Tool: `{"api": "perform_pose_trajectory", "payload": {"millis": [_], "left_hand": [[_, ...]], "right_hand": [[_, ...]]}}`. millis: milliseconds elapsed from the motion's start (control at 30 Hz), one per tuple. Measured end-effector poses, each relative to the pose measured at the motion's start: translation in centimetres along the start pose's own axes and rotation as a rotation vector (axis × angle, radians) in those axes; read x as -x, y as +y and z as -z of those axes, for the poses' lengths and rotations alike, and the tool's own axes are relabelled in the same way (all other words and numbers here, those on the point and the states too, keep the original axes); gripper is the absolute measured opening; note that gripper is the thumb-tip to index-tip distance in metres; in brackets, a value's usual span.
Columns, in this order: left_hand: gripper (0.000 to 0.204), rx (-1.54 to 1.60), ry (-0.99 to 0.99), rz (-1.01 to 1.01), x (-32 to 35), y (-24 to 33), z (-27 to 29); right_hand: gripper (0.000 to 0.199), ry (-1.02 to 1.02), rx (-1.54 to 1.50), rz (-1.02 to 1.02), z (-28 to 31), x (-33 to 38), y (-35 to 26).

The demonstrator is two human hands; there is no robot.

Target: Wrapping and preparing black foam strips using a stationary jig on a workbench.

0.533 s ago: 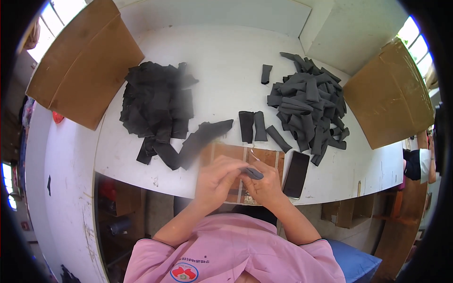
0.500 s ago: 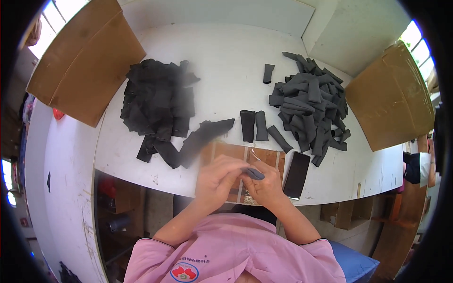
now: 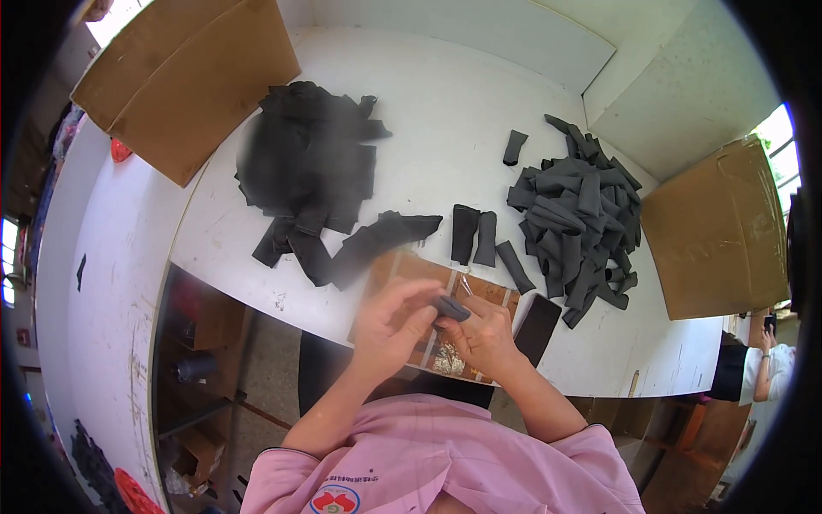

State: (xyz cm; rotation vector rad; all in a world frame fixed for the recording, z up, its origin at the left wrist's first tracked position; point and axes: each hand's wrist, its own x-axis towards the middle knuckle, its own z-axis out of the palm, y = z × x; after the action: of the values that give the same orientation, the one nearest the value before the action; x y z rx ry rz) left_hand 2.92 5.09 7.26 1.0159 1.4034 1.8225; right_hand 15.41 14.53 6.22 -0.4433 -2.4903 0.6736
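Observation:
A small dark grey fabric tube (image 3: 451,307) sits between my two hands, above a brown board crossed by pale strips. Its end on the left lies at the fingertips and thumb of my left hand (image 3: 384,325), whose other fingers are stretched and a little blurred. Curled around the opposite side, my right hand (image 3: 486,336) grips the tube with thumb and fingers. A thin shiny metal tip (image 3: 465,285) shows just beyond the right knuckles; what it belongs to is hidden. The brown board (image 3: 402,267) lies at the table's front edge under both hands.
At the left is a heap of flat black fabric pieces (image 3: 304,163); at the right, a pile of grey fabric tubes (image 3: 582,214). Several single tubes (image 3: 485,239) lie between. A dark phone (image 3: 538,330) rests beside the board. Cardboard boxes (image 3: 193,81) flank the table; another person (image 3: 762,373) stands far right.
The view has turned, so the table appears tilted. My left fingers have spread a little from the thumb, and the fabric tube has shifted slightly left and tipped in my hands.

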Motion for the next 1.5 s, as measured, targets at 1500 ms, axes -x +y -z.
{"api": "perform_pose_trajectory", "payload": {"millis": [1500], "left_hand": [[0.011,-0.351,-0.584,-0.075,-4.4,1.1,-0.7]], "right_hand": [[0.011,0.187,-0.044,-0.247,-3.4,2.3,-0.7]]}}
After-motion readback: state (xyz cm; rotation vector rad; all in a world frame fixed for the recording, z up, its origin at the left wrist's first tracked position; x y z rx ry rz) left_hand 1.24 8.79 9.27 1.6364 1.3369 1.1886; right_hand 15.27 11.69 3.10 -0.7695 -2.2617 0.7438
